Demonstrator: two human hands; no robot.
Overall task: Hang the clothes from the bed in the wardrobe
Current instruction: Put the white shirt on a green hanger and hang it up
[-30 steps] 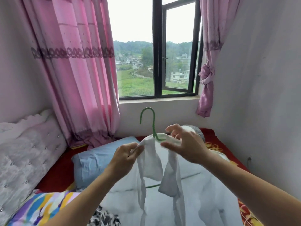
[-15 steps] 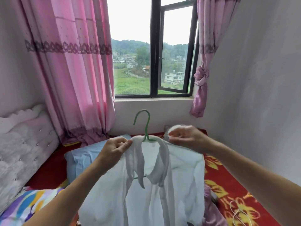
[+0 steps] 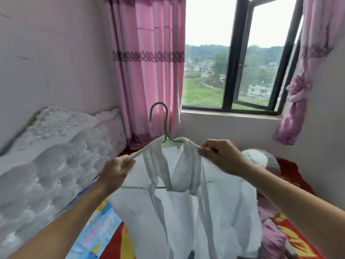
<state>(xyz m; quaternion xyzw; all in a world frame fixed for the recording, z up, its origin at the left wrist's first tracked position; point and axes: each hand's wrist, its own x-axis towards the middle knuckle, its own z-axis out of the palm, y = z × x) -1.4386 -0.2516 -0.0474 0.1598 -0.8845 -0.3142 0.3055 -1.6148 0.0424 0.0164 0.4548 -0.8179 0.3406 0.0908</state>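
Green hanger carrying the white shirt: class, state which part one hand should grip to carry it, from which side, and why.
Grip the green hanger at its bare neck, just under the hook, coming from the right. The hook stands upright and opens leftward, so it is left free for a rail; the white shirt covers both shoulders, and should hang balanced below.

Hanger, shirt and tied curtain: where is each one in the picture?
hanger (image 3: 166, 126), head view, on the hook's stem.
shirt (image 3: 220, 212), head view, on its front panel.
tied curtain (image 3: 296, 88), head view, on the knot.
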